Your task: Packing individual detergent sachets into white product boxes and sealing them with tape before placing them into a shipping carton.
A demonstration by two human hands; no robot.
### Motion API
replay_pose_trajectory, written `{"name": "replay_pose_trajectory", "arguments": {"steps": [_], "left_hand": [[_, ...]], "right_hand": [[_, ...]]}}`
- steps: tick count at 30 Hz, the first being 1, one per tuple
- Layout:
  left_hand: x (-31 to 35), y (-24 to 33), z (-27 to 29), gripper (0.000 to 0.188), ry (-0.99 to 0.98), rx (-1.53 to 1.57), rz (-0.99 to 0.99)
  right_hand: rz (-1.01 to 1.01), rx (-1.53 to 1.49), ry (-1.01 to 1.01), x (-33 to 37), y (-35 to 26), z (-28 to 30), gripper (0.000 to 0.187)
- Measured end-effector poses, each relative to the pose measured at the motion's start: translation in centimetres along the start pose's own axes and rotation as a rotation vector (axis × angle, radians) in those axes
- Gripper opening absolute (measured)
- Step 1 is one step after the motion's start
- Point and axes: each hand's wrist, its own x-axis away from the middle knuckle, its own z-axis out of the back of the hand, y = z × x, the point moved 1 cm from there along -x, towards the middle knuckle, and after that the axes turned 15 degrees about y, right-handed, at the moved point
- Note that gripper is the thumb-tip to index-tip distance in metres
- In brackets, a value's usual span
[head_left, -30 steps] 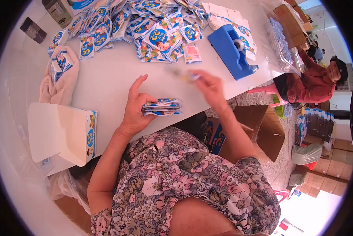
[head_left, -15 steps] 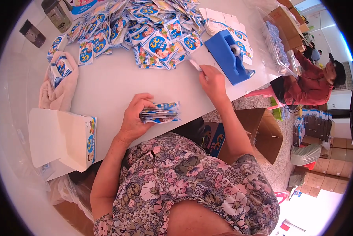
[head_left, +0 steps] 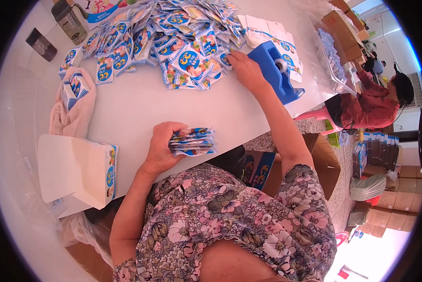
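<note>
While my left hand (head_left: 164, 146) is clasping one end of a stack of small printed packets (head_left: 194, 141), I am holding them flat against each other just above the near table edge (head_left: 126, 105), probably so that the slippery wrappers don't slide apart. My right hand (head_left: 248, 73) is stretching to the right side of the loose packet pile (head_left: 187, 58), fingertips meeting a packet there; I cannot tell whether they are pinching it. The pile is lying across the far side, seemingly to leave bare surface in front of me. The open white carton (head_left: 82, 167) is standing by my left forearm, its inside facing up, likely for easy access. A blue tape dispenser (head_left: 277, 73) is sitting just beside my right hand, close to flat white cartons (head_left: 267, 33), presumably within convenient reach.
</note>
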Motion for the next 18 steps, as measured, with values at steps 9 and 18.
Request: {"name": "replay_pose_trajectory", "arguments": {"steps": [9, 18], "left_hand": [[-0.3, 0.2, -0.2, 0.054, 0.035, 0.104, -0.076], [1.0, -1.6, -1.1, 0.074, 0.027, 0.109, 0.091]], "right_hand": [[-0.111, -0.408, 0.080, 1.7, -8.3, 6.0, 0.018], [-0.316, -0.308, 0.298, -4.6, -9.6, 2.4, 0.025]]}}
